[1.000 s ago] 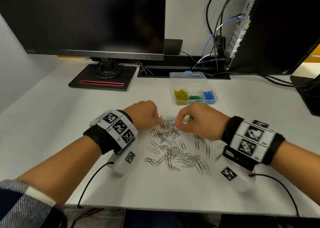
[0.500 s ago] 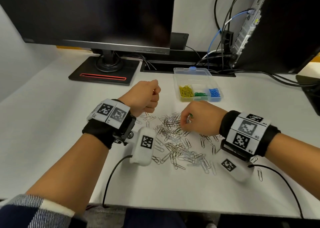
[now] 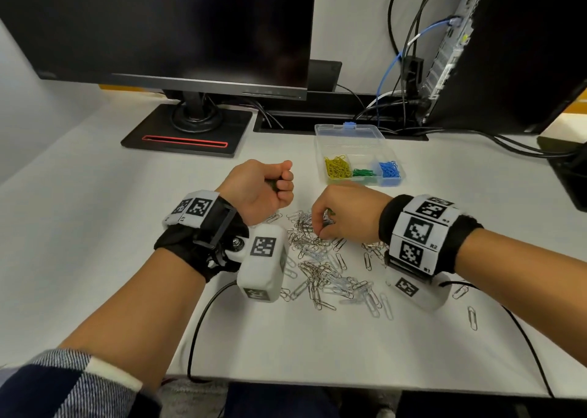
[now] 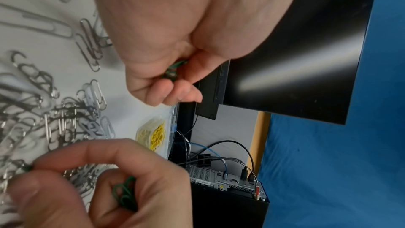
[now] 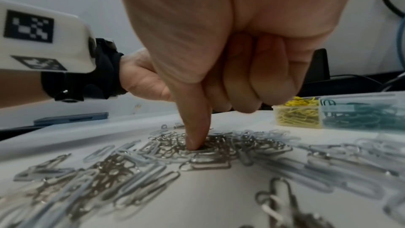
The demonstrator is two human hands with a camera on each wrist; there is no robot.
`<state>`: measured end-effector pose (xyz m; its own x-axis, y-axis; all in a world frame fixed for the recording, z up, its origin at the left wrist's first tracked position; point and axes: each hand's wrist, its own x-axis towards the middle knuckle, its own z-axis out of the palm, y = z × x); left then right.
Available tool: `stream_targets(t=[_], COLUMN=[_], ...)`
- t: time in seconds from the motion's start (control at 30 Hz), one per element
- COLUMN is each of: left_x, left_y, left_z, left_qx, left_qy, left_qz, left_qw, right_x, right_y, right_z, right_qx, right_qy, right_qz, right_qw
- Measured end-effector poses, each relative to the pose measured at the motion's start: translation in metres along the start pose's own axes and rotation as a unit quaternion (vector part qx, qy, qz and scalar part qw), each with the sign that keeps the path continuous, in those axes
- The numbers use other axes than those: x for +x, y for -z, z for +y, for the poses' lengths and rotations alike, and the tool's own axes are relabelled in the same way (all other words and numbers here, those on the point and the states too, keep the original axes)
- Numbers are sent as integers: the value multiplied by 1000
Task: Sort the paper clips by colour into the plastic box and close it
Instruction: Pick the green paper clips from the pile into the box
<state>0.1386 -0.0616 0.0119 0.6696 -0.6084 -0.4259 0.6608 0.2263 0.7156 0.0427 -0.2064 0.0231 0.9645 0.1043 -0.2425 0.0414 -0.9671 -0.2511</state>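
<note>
With green clips bunched in its curled fingers, the left hand hangs left of the open plastic box, nearer its green compartment than the right hand, whose fingers pinch into the silver pile on the table, also cupping green clips.

Each wrist wore a black fabric band wrapped with a white strip of square black-and-white coded markers. A white boxy camera housing, also marker-printed, hung at 6 o'clock below each wrist, trailing a thin black cable. The left forearm ended in a navy, white-cuffed striped sleeve.
</note>
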Motion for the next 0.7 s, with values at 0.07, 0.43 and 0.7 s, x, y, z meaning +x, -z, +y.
stream_targets(t=[0.07,0.43,0.7], left_x=[0,-2,0], left_y=[0,-3,-4], left_z=[0,-3,-7], left_qx=[-13,-37,-42], left_qy=[21,54,57], left_qz=[-7,-35,-35], left_qw=[1000,997,997], right_x=[0,-2,-14], right_y=[1,3,4], right_z=[-1,9,23], right_qx=[-18,9,77], right_qy=[8,15,-6], right_qz=[-12,-35,9], right_qw=[1000,999,997])
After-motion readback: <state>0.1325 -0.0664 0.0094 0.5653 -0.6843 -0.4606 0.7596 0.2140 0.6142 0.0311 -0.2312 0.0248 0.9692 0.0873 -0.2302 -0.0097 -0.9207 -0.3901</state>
